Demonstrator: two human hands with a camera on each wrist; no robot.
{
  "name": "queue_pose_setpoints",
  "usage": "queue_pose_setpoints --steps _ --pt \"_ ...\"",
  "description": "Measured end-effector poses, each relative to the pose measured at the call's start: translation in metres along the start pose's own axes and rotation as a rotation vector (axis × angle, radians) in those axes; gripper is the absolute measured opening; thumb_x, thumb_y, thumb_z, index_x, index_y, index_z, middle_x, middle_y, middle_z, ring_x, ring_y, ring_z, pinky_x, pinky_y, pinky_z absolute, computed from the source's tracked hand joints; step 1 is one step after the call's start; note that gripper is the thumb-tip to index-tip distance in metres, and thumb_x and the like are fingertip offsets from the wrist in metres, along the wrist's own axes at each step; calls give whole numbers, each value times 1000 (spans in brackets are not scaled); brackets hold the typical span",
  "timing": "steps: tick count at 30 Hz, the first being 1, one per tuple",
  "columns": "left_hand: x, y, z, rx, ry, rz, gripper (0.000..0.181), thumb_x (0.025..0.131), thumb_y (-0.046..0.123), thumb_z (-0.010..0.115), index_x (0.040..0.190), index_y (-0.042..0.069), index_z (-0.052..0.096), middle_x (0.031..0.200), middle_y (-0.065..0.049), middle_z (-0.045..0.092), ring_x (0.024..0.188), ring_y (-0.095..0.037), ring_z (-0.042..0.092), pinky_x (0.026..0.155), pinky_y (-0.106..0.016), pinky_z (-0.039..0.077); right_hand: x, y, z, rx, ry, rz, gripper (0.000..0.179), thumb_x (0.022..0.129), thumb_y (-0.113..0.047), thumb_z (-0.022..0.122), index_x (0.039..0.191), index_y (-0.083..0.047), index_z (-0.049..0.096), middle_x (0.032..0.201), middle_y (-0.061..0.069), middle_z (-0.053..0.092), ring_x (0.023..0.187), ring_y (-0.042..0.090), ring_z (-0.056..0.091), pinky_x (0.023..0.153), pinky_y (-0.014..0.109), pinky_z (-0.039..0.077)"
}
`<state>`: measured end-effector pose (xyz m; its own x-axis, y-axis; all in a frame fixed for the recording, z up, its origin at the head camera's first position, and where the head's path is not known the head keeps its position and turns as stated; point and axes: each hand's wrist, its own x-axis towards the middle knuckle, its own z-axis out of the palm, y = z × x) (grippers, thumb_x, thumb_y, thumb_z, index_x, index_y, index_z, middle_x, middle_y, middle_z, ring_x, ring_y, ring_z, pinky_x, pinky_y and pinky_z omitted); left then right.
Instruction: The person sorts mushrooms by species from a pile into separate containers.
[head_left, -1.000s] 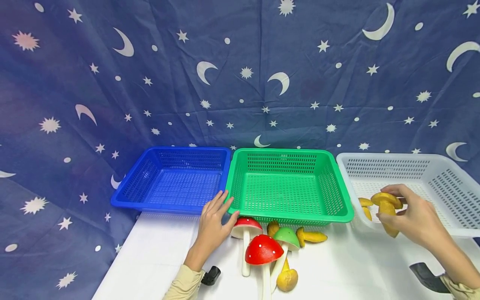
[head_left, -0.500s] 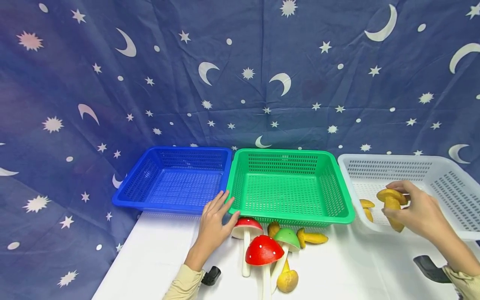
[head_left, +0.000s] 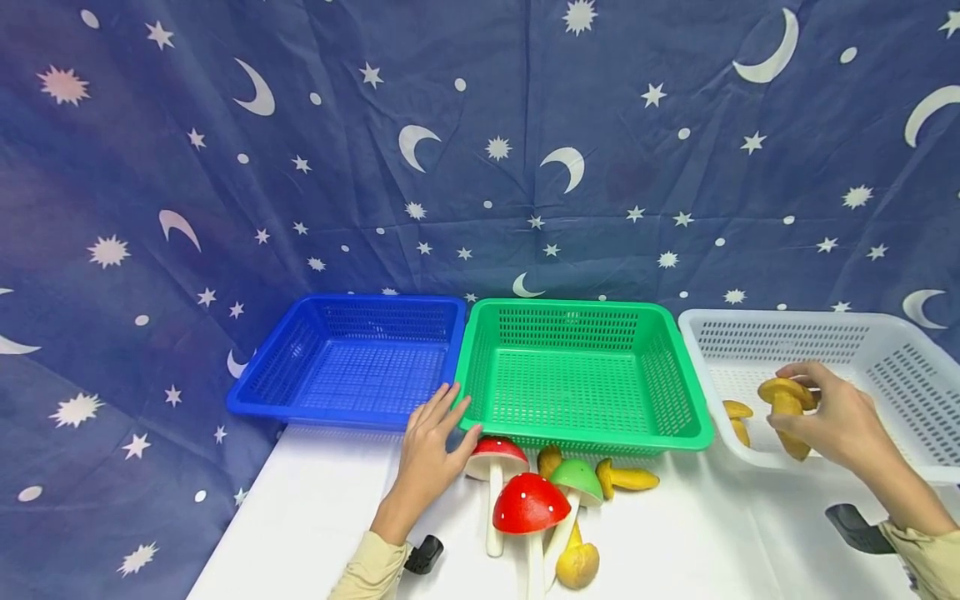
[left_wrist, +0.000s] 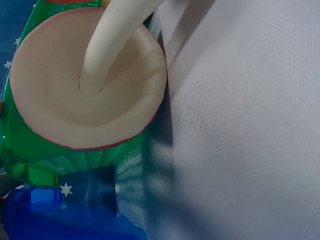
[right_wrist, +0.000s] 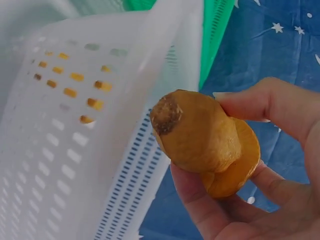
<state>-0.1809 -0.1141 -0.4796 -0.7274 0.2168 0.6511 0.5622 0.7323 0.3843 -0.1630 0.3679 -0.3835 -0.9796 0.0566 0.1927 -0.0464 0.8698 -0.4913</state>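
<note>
The person's right hand (head_left: 840,421) is pinching a yellow-brown, broad-capped mushroom (head_left: 787,417) between thumb and fingers, holding it by the near rim of a white, perforated plastic basket (head_left: 780,339). Just left of that grip, a smaller yellow mushroom (head_left: 738,423) is lying inside the basket. Well apart to the grip's left, the left hand (head_left: 429,446) is spreading its fingers beside a green, perforated plastic basket (head_left: 567,392).
</note>
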Motion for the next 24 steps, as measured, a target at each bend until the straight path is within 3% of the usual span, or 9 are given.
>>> queue_pose_setpoints --steps 11,24 --pt "1 2 -1 8 4 -3 45 84 30 69 119 3 65 136 -13 52 131 -30 42 100 -59 31 7 17 4 12 -41 72 58 71 -10 75 119 9 47 94 40 56 70 40 60 50 40 50" --pt "2 2 1 1 3 5 45 84 29 69 120 3 65 137 -13 51 131 -30 41 99 -61 30 18 43 15 19 -72 123 62 71 -14 78 119 12 47 104 43 51 82 49 56 59 46 51"
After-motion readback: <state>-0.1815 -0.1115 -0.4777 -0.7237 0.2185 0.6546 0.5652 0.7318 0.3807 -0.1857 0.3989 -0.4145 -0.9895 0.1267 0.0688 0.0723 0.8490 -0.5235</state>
